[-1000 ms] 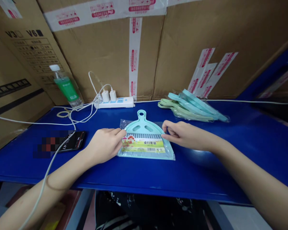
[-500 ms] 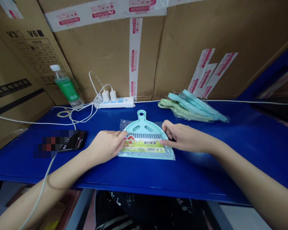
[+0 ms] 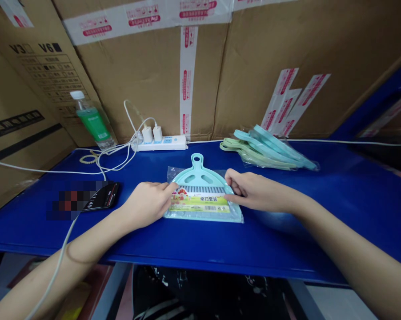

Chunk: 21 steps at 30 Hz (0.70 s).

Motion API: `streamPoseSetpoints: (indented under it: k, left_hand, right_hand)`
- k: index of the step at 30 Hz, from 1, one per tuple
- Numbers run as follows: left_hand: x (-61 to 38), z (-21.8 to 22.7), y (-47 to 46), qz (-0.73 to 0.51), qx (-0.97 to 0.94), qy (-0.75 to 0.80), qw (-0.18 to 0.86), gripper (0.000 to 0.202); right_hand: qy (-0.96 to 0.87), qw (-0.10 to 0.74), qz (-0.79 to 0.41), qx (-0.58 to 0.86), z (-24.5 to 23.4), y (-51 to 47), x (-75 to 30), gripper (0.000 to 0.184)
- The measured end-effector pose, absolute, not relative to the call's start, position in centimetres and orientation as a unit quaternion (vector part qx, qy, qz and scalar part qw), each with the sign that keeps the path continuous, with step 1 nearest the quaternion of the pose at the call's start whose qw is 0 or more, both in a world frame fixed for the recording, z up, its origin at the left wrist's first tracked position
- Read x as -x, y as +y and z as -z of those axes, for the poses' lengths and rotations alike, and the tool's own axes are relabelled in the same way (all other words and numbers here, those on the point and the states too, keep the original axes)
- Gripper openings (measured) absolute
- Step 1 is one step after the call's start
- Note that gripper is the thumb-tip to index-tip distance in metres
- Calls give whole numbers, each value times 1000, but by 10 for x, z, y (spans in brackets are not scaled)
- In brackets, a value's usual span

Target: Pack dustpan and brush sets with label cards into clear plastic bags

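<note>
A light-blue dustpan and brush set (image 3: 200, 178) in a clear plastic bag lies flat in front of me, its looped handle pointing away. Grey-and-white bristles show above a printed yellow-and-white label. My left hand (image 3: 150, 202) grips the left edge of the pack, thumb on top near the label and the other fingers pressed together along the side. At the opposite edge, my right hand (image 3: 249, 191) has its fingers curled, with the thumb resting by the label's right end and the index finger at the pan's rim.
Several bagged green and blue dustpan sets (image 3: 270, 149) are piled at the back right. A power strip (image 3: 170, 142) with plugged-in chargers, a bottle (image 3: 94, 124), a bracelet (image 3: 88, 158) and a cabled phone (image 3: 103, 196) are on the left. Cardboard (image 3: 147, 80) walls the blue table's (image 3: 187, 244) back.
My right thumb has shifted slightly to the right on the pack. The last digit of the phone's clock has gone from 8 to 9. My left hand and the pack stay in place.
</note>
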State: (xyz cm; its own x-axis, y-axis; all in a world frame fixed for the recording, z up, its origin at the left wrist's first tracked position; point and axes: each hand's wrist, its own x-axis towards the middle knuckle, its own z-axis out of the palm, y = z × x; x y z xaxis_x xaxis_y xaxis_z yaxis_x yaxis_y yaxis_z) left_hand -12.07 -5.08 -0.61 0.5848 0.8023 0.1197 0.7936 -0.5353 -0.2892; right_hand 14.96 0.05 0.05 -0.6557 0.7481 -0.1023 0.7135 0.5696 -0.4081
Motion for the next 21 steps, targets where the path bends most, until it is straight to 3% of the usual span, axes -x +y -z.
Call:
streamPoseSetpoints:
  k: [21]
  left_hand:
    - [120,4,-51,-9,872,-459,170,22]
  right_hand:
    - [-880,36,-171,442,-3,0,-148,21]
